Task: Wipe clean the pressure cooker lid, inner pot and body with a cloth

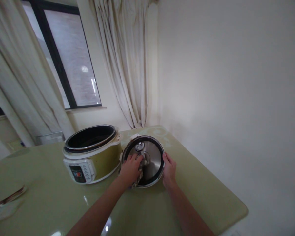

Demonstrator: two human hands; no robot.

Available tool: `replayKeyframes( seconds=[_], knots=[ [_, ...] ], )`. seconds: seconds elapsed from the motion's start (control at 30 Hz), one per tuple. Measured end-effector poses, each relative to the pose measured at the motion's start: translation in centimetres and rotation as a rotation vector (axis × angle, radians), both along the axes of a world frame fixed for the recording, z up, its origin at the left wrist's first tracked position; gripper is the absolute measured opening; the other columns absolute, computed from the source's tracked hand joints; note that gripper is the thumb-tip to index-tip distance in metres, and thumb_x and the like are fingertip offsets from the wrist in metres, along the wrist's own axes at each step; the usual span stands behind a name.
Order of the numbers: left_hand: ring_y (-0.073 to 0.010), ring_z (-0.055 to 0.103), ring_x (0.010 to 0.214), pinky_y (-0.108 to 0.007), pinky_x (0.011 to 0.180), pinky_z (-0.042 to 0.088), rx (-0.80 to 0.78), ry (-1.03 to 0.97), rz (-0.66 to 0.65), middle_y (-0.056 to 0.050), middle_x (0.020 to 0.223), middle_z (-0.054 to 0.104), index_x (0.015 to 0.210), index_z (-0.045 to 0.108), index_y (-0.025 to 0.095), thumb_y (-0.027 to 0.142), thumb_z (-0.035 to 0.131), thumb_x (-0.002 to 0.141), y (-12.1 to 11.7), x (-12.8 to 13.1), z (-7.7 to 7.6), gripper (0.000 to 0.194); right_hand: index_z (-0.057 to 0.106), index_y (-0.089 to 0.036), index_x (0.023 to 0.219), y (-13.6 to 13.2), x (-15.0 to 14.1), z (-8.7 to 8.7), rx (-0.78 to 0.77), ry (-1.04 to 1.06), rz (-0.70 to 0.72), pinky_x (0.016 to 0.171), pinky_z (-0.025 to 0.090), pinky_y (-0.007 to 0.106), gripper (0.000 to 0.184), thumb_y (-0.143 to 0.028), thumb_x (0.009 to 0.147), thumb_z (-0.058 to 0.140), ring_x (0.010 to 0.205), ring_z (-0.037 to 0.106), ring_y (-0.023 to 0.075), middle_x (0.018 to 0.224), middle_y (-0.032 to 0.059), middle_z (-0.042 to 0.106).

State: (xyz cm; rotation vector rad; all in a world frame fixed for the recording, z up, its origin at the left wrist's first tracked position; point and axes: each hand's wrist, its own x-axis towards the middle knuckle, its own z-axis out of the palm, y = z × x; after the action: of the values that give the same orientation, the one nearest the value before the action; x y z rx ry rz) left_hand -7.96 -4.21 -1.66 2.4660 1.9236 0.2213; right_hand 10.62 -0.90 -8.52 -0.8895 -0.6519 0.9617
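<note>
A round pressure cooker lid point(155, 154) with a dark sealing ring is tilted up on the table, its metal inner side facing me. My right hand point(169, 168) grips the lid's right rim. Against the lid's inner face, my left hand point(131, 168) presses a crumpled, patterned cloth point(139, 177), fingers closed over it. Part of the cloth is hidden under the fingers. Just left of the lid stands the electric pressure cooker point(107, 159), white and yellow-green, open at the top, with a dark inside and a control panel on its front.
The pale green glossy table point(199, 196) has its right edge close to the wall. A thin, flat item point(12, 196) that I cannot make out lies at the far left. Behind the table hang long curtains point(130, 65) beside a window point(72, 55).
</note>
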Motion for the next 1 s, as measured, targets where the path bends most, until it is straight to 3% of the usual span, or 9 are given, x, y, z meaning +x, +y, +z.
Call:
replayKeyframes(
  seconds=[0.1, 0.23, 0.37, 0.47, 0.53, 0.63, 0.73, 0.8, 1.0],
  knots=[
    [-0.0352, 0.066, 0.126, -0.045, 0.100, 0.055, -0.023, -0.030, 0.113, -0.014, 0.138, 0.067, 0.143, 0.060, 0.026, 0.021, 0.067, 0.091, 1.5, -1.3, 0.7, 0.053, 0.085, -0.017, 0.114, 0.2, -0.1, -0.1, -0.016, 0.012, -0.034, 0.107, 0.056, 0.045, 0.055, -0.055, 0.074, 0.081, 0.116, 0.075, 0.0314, 0.125, 0.0117, 0.082],
    [-0.0341, 0.073, 0.114, -0.043, 0.094, 0.056, -0.032, -0.050, 0.149, -0.014, 0.124, 0.072, 0.135, 0.064, 0.025, 0.021, 0.065, 0.093, 2.0, -1.6, 1.6, 0.042, 0.085, -0.016, 0.110, 1.0, 0.3, -0.8, -0.053, -0.007, -0.101, 0.101, 0.058, 0.044, 0.055, -0.058, 0.075, 0.077, 0.112, 0.075, 0.0313, 0.119, 0.0130, 0.083],
    [-0.0338, 0.074, 0.114, -0.042, 0.093, 0.055, -0.016, -0.051, 0.152, -0.013, 0.128, 0.073, 0.135, 0.065, 0.027, 0.016, 0.064, 0.092, 0.8, -1.7, 2.3, 0.045, 0.086, -0.017, 0.105, 1.5, 0.9, -1.3, -0.059, -0.024, -0.132, 0.096, 0.059, 0.042, 0.051, -0.056, 0.073, 0.077, 0.106, 0.076, 0.0299, 0.112, 0.0119, 0.084],
    [-0.0297, 0.074, 0.114, -0.037, 0.093, 0.053, 0.038, -0.230, 0.189, -0.009, 0.126, 0.076, 0.132, 0.066, 0.028, 0.017, 0.061, 0.092, -0.8, -3.5, 2.3, 0.042, 0.085, -0.016, 0.104, 1.6, 1.2, -1.5, -0.084, -0.020, -0.145, 0.092, 0.060, 0.040, 0.053, -0.057, 0.072, 0.076, 0.104, 0.076, 0.0300, 0.110, 0.0124, 0.084],
    [-0.0266, 0.075, 0.108, -0.034, 0.091, 0.052, 0.093, -0.482, 0.232, -0.006, 0.115, 0.080, 0.123, 0.068, 0.027, 0.020, 0.061, 0.088, -2.0, -5.9, 1.4, 0.036, 0.085, -0.015, 0.106, 1.6, 1.5, -1.5, -0.103, -0.029, -0.171, 0.091, 0.060, 0.040, 0.057, -0.059, 0.071, 0.076, 0.104, 0.076, 0.0303, 0.110, 0.0131, 0.084],
    [-0.0259, 0.076, 0.095, -0.033, 0.086, 0.055, 0.162, -0.818, 0.230, -0.003, 0.099, 0.082, 0.111, 0.071, 0.025, 0.029, 0.063, 0.081, -3.7, -9.9, -1.5, 0.031, 0.082, -0.014, 0.108, 2.0, 2.1, -1.6, -0.128, -0.044, -0.264, 0.091, 0.059, 0.040, 0.061, -0.061, 0.071, 0.073, 0.107, 0.074, 0.0307, 0.112, 0.0139, 0.083],
    [-0.0293, 0.076, 0.089, -0.037, 0.084, 0.059, 0.224, -1.020, 0.239, -0.004, 0.092, 0.082, 0.099, 0.074, 0.024, 0.041, 0.072, 0.071, -5.1, -12.6, -4.9, 0.033, 0.079, -0.014, 0.109, 2.7, 2.9, -1.8, -0.186, -0.065, -0.422, 0.093, 0.059, 0.041, 0.063, -0.063, 0.072, 0.068, 0.108, 0.073, 0.0306, 0.112, 0.0137, 0.082],
    [-0.0317, 0.076, 0.087, -0.039, 0.084, 0.061, 0.266, -1.104, 0.288, -0.004, 0.088, 0.082, 0.094, 0.075, 0.025, 0.045, 0.077, 0.065, -5.7, -13.1, -6.4, 0.036, 0.076, -0.014, 0.112, 3.3, 3.4, -2.0, -0.217, -0.089, -0.499, 0.096, 0.058, 0.041, 0.064, -0.065, 0.076, 0.064, 0.111, 0.071, 0.0304, 0.113, 0.0135, 0.080],
    [-0.0328, 0.077, 0.100, -0.041, 0.094, 0.061, 0.204, -1.191, 0.297, -0.006, 0.102, 0.084, 0.102, 0.078, 0.023, 0.052, 0.079, 0.074, -6.3, -11.4, -6.7, 0.040, 0.068, -0.019, 0.120, 4.2, 4.5, -2.1, -0.245, -0.148, -0.526, 0.096, 0.059, 0.041, 0.063, -0.067, 0.080, 0.063, 0.115, 0.069, 0.0301, 0.113, 0.0109, 0.077]
  ],
)
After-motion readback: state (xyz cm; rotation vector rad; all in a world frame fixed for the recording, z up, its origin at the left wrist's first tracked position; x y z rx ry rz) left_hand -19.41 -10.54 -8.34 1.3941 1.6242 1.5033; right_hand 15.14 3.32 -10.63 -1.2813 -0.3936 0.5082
